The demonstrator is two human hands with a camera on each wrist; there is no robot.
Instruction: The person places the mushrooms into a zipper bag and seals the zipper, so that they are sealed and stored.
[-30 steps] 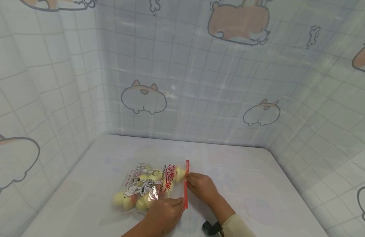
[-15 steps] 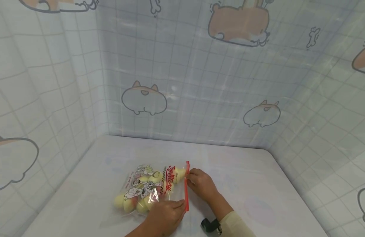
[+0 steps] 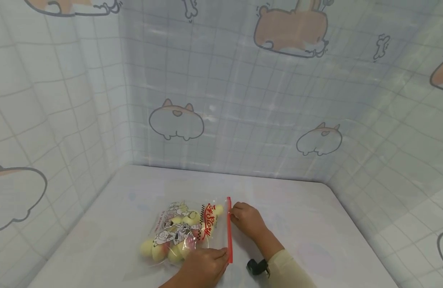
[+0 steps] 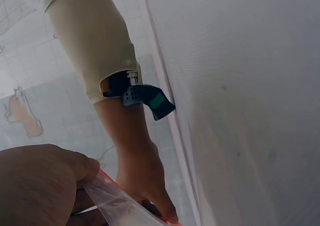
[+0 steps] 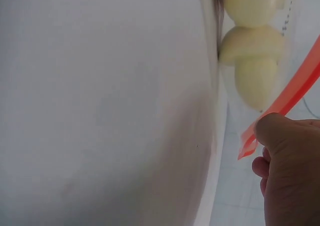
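Note:
A clear zip bag [image 3: 216, 240] with a red strip along its mouth and "Toy Story" print lies on the table. Several pale yellow, rounded pieces [image 3: 159, 252], some with a reddish blush, are inside; their exact kind is unclear. My left hand [image 3: 204, 267] pinches the strip's near end, and the left wrist view shows its thumb on the bag's edge [image 4: 107, 193]. Toward the far end, my right hand [image 3: 249, 220] pinches the red strip [image 5: 295, 85] between thumb and fingers. The right wrist view shows yellow pieces [image 5: 255, 45] just inside the mouth.
The white table [image 3: 300, 224] stretches to a patterned cloth wall [image 3: 228, 120] at the back, with similar walls at both sides. A black wrist camera [image 3: 256, 267] sits on the right forearm, beside the light sleeve [image 3: 288, 270].
My right hand has shifted slightly right and toward the strip's far end. My left hand has moved a little right and nearer. The strip now looks straighter, and the piece near the mouth sits farther in.

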